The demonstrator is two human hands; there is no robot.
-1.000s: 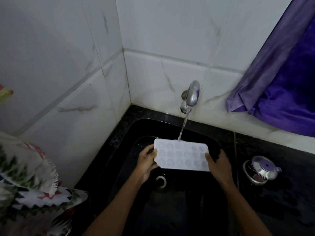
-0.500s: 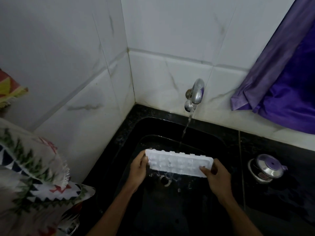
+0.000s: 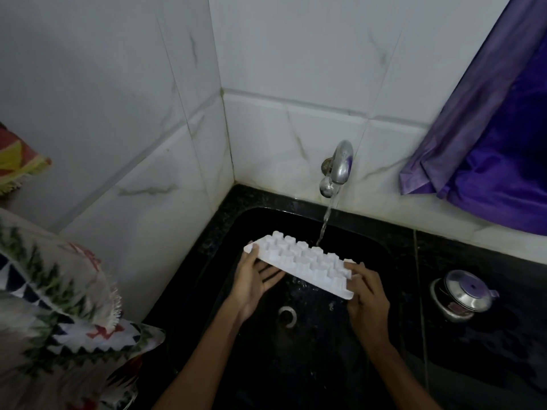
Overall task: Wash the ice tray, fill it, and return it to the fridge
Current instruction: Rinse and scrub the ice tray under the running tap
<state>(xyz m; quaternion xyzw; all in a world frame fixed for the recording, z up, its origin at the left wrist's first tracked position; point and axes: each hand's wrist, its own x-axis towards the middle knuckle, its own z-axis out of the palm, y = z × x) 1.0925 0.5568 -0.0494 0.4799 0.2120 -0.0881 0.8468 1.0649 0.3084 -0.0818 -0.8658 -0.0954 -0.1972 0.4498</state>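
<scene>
The white ice tray (image 3: 302, 261) is held over the black sink (image 3: 299, 371), turned upside down so the bumpy undersides of its cells face up, and tilted down to the right. My left hand (image 3: 251, 285) holds its left end, thumb on top and fingers spread beneath. At the tray's right end my right hand (image 3: 368, 303) grips the edge. Water runs from the steel tap (image 3: 340, 167) on the back wall and falls at the tray's far edge.
The sink's drain (image 3: 286, 315) lies below the tray. A small steel pot with a lid (image 3: 463, 294) stands on the wet black counter (image 3: 488, 350) at the right. A purple curtain (image 3: 491, 137) hangs at the upper right. Patterned cloth (image 3: 59, 306) fills the lower left, and white tiled walls close the corner.
The tray has been flipped from cells-up under the stream to upside down, and water spilled out. Both hands kept hold of its ends.
</scene>
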